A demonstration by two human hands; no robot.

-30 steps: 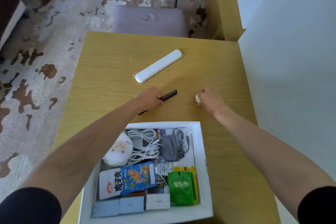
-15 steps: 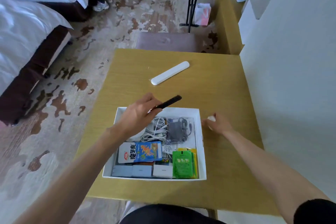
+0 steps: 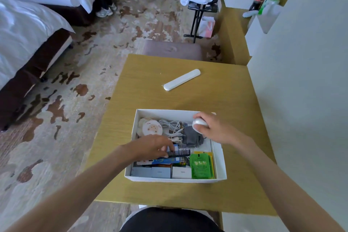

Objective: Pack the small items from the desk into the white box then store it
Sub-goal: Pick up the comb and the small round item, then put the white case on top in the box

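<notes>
The open white box [image 3: 220, 160] sits on the yellow wooden desk [image 3: 226, 92] in front of me, filled with cables, a grey pouch, a round plush, packets and small cartons. My left hand [image 3: 150, 147] is inside the box, pinching a black comb [image 3: 178, 152] that lies flat over the blue packet. My right hand [image 3: 212, 128] hovers over the box's far right corner, closed around a small white rounded item [image 3: 198, 123]. A long white case [image 3: 181, 79] lies alone on the desk beyond the box.
A grey padded stool [image 3: 173, 50] stands at the desk's far edge. A white wall or cabinet [image 3: 305, 81] borders the desk on the right. Beds [image 3: 28, 30] stand to the left across patterned carpet. A black luggage rack [image 3: 199, 5] with white cloth is farther back.
My left hand carried the comb from the desk down into the box. My right hand lifted the small white item off the desk and brought it over the box's right corner.
</notes>
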